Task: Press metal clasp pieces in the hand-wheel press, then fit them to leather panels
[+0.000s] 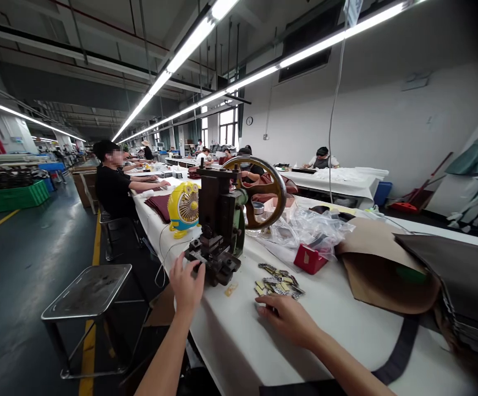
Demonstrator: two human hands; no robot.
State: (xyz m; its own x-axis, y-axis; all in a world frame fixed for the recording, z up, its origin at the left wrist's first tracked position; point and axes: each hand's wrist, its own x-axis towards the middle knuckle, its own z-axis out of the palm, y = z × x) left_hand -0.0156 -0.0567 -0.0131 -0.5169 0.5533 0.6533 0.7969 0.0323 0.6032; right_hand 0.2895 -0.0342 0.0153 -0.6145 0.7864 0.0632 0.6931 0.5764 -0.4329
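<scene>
My left hand [187,283] reaches up to the base of a dark hand press [218,228] with a brass handwheel [263,192], fingertips touching its lower jaw. Whether it holds a small part there I cannot tell. My right hand [288,316] lies flat on the white table [333,324], fingers spread and touching the near edge of a heap of several small metal pieces [278,280]. A single pale piece [231,289] lies on the cloth just in front of the press.
A red box [309,258], crinkled plastic bags [308,226] and stacked brown and grey sheets [387,269] sit to the right. A yellow desk fan [183,208] stands behind the press. A metal stool [88,291] is on the left; other people work along the tables.
</scene>
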